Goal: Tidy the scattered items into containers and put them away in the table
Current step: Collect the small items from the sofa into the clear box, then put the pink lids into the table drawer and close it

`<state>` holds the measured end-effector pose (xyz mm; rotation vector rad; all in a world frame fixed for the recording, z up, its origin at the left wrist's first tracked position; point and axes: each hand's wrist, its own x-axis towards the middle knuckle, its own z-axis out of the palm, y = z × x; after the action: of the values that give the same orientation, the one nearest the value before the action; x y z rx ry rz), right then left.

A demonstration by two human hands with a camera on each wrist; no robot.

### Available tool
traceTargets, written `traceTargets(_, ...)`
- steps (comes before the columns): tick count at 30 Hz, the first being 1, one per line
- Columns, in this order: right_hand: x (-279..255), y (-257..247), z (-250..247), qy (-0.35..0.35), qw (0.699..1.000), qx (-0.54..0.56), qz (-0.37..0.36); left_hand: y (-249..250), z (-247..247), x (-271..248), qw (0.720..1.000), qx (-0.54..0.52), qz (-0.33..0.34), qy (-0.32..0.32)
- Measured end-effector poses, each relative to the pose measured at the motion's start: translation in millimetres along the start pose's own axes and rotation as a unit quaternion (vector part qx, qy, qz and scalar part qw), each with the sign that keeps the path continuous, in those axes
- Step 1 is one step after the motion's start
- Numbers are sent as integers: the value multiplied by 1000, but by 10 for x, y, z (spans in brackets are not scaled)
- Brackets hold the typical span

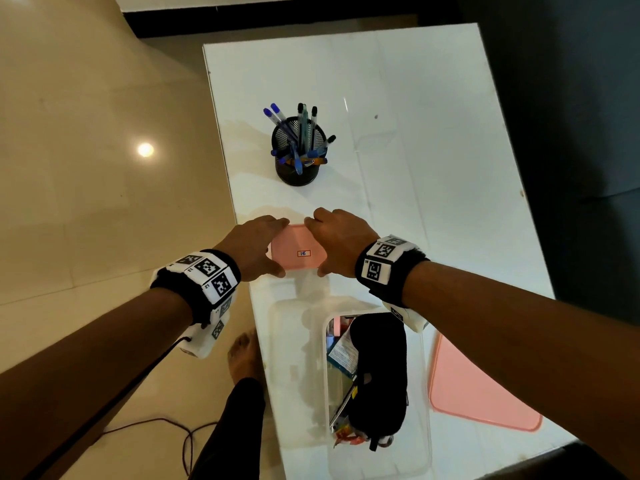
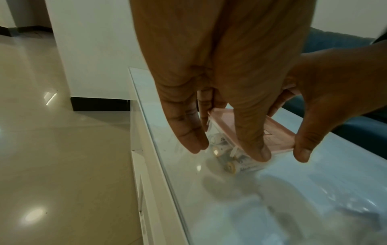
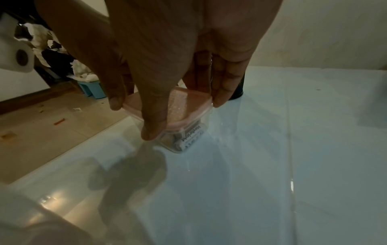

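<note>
A small clear box with a pink lid (image 1: 298, 251) stands on the white table (image 1: 415, 133) near its left edge. My left hand (image 1: 278, 247) grips its left side, and my right hand (image 1: 317, 247) grips its right side, thumbs at the near edge and fingers at the far edge. In the left wrist view my left fingers (image 2: 259, 154) curl over the pink lid (image 2: 278, 140), and small white cylinders (image 2: 228, 165) show through the clear wall. In the right wrist view my right fingers (image 3: 150, 132) press the lid (image 3: 184, 106) down at its rim.
A black mesh pen holder (image 1: 299, 150) full of pens stands beyond the box. Nearer me, a large clear container (image 1: 424, 393) holds a black eye mask (image 1: 377, 368) and packets. Its big pink lid (image 1: 478, 389) lies to the right. The table's left edge drops to the tiled floor.
</note>
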<state>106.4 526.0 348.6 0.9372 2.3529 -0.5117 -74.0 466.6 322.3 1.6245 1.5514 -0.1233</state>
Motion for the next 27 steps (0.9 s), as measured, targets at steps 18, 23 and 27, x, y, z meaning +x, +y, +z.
traceTargets(18, -620, -104, 29, 123, 984, 94, 86, 245, 149, -247, 981, -80, 99, 148)
traceTargets(23, -1640, -248, 203, 168, 910, 287, 249, 668, 373, -642, 972, -171, 123, 106)
traceTargets(27, -2240, -538, 767, 154, 839, 400, 335, 817, 845, -818, 983, -159, 78, 45)
